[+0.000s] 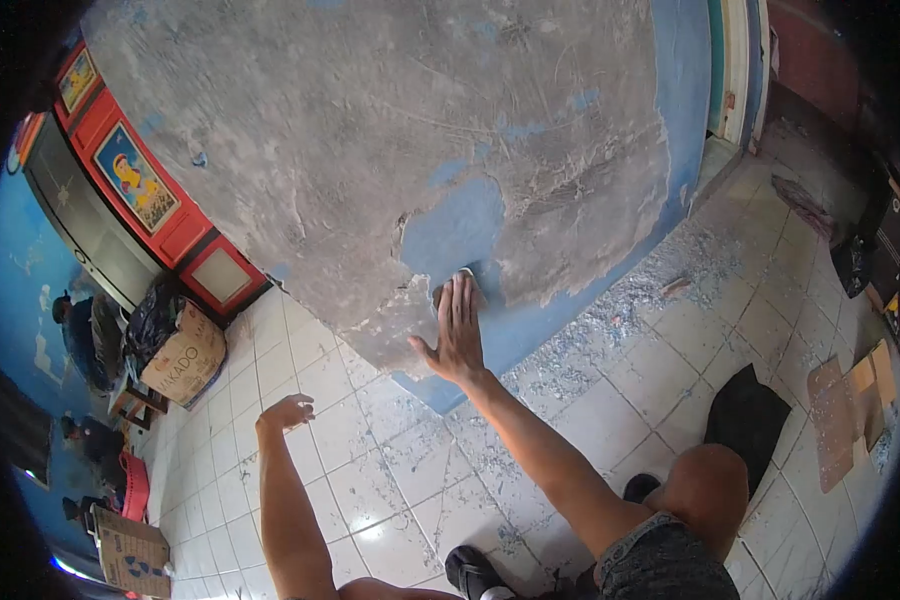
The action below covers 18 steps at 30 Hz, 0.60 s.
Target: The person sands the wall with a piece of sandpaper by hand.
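My right hand (pixel 458 335) lies against the low part of the wall (pixel 570 130), fingers together and thumb out to the side. Under the fingers is a small flat piece (pixel 438 296), mostly covered, so its kind is hidden. Around it a patch of blue paint (pixel 460 225) meets bare grey plaster with ragged edges. My left hand (pixel 288 412) hangs in the air over the tiles, away from the wall, its fingers loosely bent and apart, holding nothing.
Blue paint flakes (pixel 580 360) litter the white tiled floor (pixel 390 520) along the wall's foot. A black cloth (pixel 748 420) and flattened cardboard (pixel 838 420) lie at right. Cardboard boxes (pixel 188 355) and a red basket (pixel 135 487) stand at left, below a red cabinet (pixel 135 180).
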Each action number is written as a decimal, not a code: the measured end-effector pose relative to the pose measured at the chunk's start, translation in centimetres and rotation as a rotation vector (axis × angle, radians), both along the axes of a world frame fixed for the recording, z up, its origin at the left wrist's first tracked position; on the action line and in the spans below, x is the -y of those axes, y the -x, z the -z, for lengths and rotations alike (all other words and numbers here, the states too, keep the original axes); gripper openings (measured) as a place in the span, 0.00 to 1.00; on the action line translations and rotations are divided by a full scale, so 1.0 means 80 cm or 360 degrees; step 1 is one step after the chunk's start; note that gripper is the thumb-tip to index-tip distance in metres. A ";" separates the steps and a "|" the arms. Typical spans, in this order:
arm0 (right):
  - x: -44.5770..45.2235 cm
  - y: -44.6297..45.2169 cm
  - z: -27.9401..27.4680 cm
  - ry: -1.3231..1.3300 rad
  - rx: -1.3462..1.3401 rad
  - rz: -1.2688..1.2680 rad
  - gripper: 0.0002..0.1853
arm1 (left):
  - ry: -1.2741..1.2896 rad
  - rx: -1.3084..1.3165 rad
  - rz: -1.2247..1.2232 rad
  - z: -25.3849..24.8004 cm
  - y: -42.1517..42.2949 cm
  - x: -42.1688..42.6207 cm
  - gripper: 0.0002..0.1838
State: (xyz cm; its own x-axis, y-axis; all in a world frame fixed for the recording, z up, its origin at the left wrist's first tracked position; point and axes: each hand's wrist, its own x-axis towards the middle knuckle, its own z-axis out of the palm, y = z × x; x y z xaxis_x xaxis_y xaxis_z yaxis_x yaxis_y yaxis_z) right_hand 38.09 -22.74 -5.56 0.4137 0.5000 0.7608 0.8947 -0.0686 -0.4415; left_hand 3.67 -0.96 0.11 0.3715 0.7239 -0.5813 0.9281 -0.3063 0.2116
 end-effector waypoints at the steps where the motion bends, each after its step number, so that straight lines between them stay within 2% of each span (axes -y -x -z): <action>1: 0.002 0.008 0.004 0.0049 -0.0051 -0.0006 0.60 | 0.0001 0.0011 -0.0029 0.002 0.001 0.000 0.23; 3: -0.001 -0.007 -0.012 -0.0126 0.0029 0.0058 0.59 | 0.0042 0.0071 -0.0102 0.001 0.006 0.004 0.24; 6: -0.003 -0.035 -0.101 -0.0435 -0.0023 -0.0021 0.57 | -0.0062 -0.0049 0.0219 0.016 0.022 -0.026 0.24; 8: -0.015 -0.047 -0.123 -0.0534 -0.0008 0.0047 0.56 | -0.0105 0.0078 0.0193 0.034 0.041 -0.041 0.23; 10: -0.017 -0.043 -0.115 -0.0525 0.0002 0.0070 0.54 | -0.0522 0.0104 0.0848 0.107 0.097 -0.106 0.22; 12: -0.025 -0.025 -0.068 -0.0461 0.0036 0.0143 0.51 | -0.0236 0.0235 0.0195 0.068 0.076 -0.052 0.20; 13: -0.018 -0.014 -0.052 -0.0449 0.0099 0.0094 0.50 | -0.0370 0.0162 0.0299 0.090 0.085 -0.068 0.22; 14: -0.015 -0.006 -0.039 -0.0547 0.0164 0.0021 0.50 | -0.0404 0.0254 0.0409 0.075 0.083 -0.055 0.20; 15: -0.018 -0.004 -0.019 -0.0511 0.0262 0.0073 0.51 | -0.0375 0.0300 0.0285 0.076 0.074 -0.050 0.17; 16: -0.018 -0.003 -0.021 -0.0532 0.0180 -0.0002 0.50 | -0.0350 0.0350 0.0161 0.076 0.064 -0.044 0.15; 18: -0.011 -0.004 -0.062 -0.0610 0.0232 0.0088 0.47 | -0.0221 -0.0180 0.0060 0.003 0.012 0.006 0.20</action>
State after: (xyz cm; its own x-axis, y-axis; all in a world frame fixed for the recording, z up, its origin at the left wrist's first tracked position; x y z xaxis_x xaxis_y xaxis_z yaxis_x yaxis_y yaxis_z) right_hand 38.44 -21.85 -0.61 0.3060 0.1492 0.9403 0.9493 0.0265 -0.3131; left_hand 2.69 -1.47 -0.14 0.3380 0.7867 -0.5165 0.9308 -0.3605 0.0600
